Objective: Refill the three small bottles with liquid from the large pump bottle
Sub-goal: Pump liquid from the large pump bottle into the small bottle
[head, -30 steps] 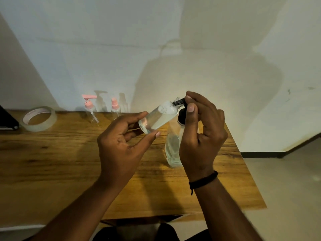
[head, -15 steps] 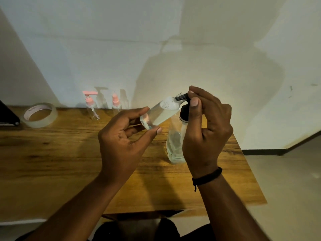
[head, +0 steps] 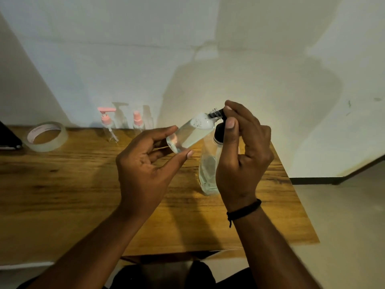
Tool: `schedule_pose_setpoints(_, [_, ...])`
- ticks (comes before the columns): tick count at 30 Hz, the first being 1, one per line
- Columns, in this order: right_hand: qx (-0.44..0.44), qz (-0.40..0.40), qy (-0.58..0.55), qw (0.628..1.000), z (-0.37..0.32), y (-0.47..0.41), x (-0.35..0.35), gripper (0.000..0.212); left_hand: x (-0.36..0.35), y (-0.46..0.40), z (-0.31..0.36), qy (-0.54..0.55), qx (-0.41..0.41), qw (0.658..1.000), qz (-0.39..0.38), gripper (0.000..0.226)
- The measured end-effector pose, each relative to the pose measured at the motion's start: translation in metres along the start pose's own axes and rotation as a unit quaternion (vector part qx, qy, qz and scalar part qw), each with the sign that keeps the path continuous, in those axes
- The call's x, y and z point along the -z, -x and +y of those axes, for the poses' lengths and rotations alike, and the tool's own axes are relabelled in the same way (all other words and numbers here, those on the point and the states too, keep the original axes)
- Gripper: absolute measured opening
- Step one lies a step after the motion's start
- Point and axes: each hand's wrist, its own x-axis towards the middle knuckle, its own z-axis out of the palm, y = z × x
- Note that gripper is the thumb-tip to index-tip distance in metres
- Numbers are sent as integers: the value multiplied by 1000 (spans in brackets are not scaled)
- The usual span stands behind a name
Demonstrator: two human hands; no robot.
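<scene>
Above the table (head: 62, 184), left hand (head: 143, 163) pinches small bottle (head: 191, 132) — neck tilted up-right.

Clear small bottle (head: 190, 133) tilted, neck against black pump nozzle (head: 215, 113), partly filled with foamy liquid, large pump bottle (head: 209, 172) upright on table, two pink-topped small bottles (head: 108, 127) (head: 138, 122) stood by wall.

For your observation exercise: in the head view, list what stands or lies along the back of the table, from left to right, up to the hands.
Tape roll → pink pump bottle → pink spray bottle → small clear bottle held tilted in the left hand.
</scene>
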Motion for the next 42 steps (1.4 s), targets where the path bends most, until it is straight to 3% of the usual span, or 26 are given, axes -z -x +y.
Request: schedule_pose_setpoints(42, [9,8,10,1000,-1,-2,2,20,2,1,0,-1,-5,1000,-7,49])
